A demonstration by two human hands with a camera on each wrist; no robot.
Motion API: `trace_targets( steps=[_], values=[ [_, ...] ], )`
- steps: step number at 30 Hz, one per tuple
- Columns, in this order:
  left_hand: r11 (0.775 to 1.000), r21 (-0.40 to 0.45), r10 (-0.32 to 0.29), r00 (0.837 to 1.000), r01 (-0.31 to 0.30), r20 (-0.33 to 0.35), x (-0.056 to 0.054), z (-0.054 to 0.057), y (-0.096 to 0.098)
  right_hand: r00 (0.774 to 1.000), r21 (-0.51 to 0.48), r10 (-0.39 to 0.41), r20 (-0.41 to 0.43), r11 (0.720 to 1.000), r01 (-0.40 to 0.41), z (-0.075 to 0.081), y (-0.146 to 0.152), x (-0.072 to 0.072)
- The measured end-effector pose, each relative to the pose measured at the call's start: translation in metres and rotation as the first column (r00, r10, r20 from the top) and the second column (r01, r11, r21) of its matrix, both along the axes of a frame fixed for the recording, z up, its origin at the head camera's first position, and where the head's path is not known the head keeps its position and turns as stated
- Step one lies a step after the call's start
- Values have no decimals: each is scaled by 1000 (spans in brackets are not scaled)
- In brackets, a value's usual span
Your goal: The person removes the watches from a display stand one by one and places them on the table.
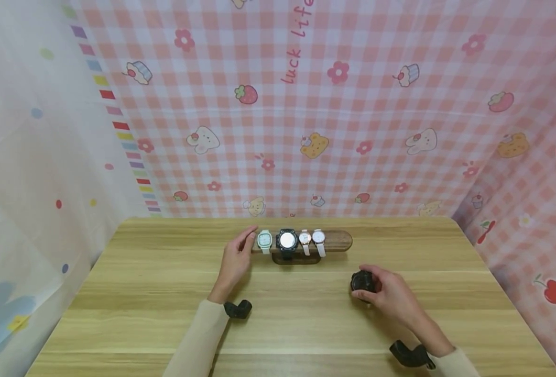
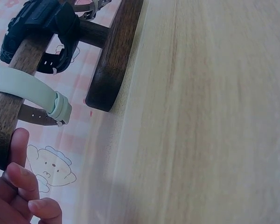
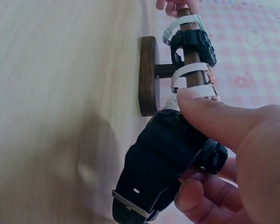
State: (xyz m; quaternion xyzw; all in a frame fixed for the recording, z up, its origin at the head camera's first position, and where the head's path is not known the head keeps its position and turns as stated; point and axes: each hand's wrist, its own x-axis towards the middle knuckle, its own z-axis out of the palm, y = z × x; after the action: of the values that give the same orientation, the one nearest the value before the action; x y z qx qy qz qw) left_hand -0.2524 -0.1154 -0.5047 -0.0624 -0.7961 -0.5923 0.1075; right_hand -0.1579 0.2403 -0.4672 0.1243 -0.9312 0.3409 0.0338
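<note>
A wooden watch stand [image 1: 341, 241] bears a mint-green watch [image 1: 264, 240], a black watch with a bright face [image 1: 287, 240] and two small watches with pale straps [image 1: 304, 238]. At its left end my left hand [image 1: 236, 256] holds the bar, fingertips against the wood beside the mint-green watch. My right hand [image 1: 395, 296] pinches another black watch [image 1: 362, 283] above the table, in front of and to the right of the stand. The right wrist view shows its buckled black strap [image 3: 154, 158] hanging in a loop, thumb on one side and fingers on the other.
The stand's dark base [image 3: 149, 77] rests near the back of the wooden table [image 1: 306, 324]. A pink checked cloth [image 1: 278, 131] hangs behind the table and on the right; a pale printed cloth [image 1: 70, 157] hangs on the left. Black wrist mounts [image 1: 238, 309] sit on both forearms.
</note>
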Motion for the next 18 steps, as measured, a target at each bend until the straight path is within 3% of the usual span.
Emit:
trace_targets(
  steps=[7, 18],
  values=[
    [1000, 3, 9, 1000, -9, -2, 0, -2, -1, 999, 40, 31, -14, 999, -30, -7, -8, -2],
    [999, 37, 6, 1000, -7, 18, 1, 0, 1, 999, 69, 28, 46, 997, -32, -11, -16, -3]
  ],
)
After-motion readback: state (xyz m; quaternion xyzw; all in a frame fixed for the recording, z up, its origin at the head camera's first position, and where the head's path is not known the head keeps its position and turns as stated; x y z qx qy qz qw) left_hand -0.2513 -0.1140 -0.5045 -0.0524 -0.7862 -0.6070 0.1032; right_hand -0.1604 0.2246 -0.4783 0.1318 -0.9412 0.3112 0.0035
